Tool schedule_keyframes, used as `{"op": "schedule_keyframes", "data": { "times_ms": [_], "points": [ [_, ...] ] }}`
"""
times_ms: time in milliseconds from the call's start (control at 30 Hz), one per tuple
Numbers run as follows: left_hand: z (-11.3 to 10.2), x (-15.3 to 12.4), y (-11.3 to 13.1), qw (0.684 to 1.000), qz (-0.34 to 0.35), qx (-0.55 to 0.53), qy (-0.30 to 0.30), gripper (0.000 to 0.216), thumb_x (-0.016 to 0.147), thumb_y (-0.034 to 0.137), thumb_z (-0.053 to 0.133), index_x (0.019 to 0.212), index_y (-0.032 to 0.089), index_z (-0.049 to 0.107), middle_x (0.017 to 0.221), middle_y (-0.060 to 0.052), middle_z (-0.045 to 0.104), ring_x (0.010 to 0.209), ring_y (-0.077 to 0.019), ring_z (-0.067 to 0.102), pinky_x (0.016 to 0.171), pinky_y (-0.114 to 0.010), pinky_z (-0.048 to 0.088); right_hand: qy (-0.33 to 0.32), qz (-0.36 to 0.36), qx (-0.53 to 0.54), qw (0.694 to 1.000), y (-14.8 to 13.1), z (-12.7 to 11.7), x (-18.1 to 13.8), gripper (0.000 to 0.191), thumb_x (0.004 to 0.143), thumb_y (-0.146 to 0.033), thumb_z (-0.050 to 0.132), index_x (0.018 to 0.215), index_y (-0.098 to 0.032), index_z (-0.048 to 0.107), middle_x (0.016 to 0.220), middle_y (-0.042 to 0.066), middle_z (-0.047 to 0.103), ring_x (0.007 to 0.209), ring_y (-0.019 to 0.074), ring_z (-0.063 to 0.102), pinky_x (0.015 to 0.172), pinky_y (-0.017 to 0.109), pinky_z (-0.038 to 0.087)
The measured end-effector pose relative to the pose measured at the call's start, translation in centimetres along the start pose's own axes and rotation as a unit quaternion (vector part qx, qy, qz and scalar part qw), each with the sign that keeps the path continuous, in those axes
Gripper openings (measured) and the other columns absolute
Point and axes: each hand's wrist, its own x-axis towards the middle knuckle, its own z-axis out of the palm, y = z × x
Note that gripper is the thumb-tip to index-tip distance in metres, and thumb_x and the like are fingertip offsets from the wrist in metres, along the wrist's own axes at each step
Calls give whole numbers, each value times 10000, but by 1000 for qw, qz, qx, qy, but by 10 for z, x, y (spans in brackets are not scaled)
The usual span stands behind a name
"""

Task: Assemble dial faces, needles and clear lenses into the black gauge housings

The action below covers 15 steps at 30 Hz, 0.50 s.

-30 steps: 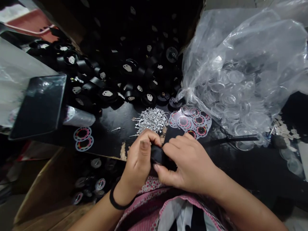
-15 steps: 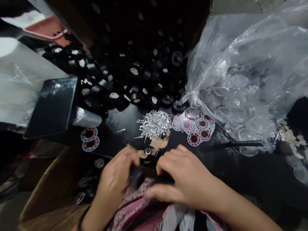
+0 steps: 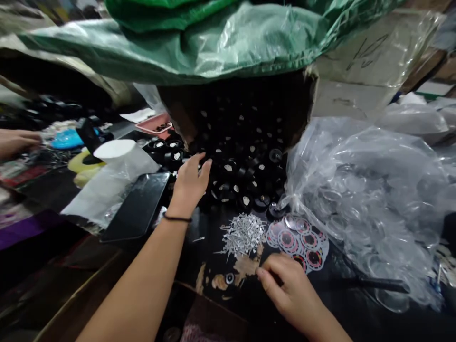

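My left hand [image 3: 190, 183] reaches out over the left side of a heap of black round casings [image 3: 245, 201], thumb and fingers apart. I see nothing held in it, though its fingertips overlap the dark parts. My right hand [image 3: 292, 292] rests low over the black table, its fingers curled and thumb tip against them. Whatever it may pinch is hidden. Just beyond it lie overlapping printed dial discs [image 3: 309, 241] with red and black rings. A pile of small white pointers [image 3: 244, 232] sits between the hands, and nearer me is a small round metal-centred piece [image 3: 230, 278].
A clear plastic bag [image 3: 342, 199] of transparent round covers fills the right side. On the left stand a black tray [image 3: 137, 209] and a white plastic-wrapped roll [image 3: 117, 152]. Green sheeting [image 3: 221, 42] hangs over the open carton behind. Another person's hand [image 3: 17, 142] shows far left.
My left hand has moved from near my lap out to the black casings; the dark blurred object it held is no longer seen. My right hand has curled closer. The view has tilted upward.
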Motion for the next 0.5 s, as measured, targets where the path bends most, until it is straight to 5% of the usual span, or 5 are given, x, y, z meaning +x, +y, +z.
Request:
{"op": "schedule_keyframes", "data": {
  "times_ms": [133, 500],
  "points": [
    [30, 28, -2, 998, -40, 56, 2, 395, 960, 469, 511, 1169, 213, 726, 1415, -188, 620, 1376, -427, 477, 1133, -674, 264, -17, -23, 10, 1000, 3, 2, -1, 290, 976, -267, 493, 696, -200, 528, 657, -12, 605, 633, 124, 547, 662, 259, 357],
    [44, 5, 13, 993, -30, 99, -59, 325, 961, 394, 616, 1204, 182, 655, 1268, -104, 668, 1127, -266, 651, 962, -514, 522, -56, -35, 25, 998, -8, -5, -14, 260, 969, -271, 523, 730, -197, 593, 690, -4, 647, 672, 136, 563, 699, 284, 356]
  ]
}}
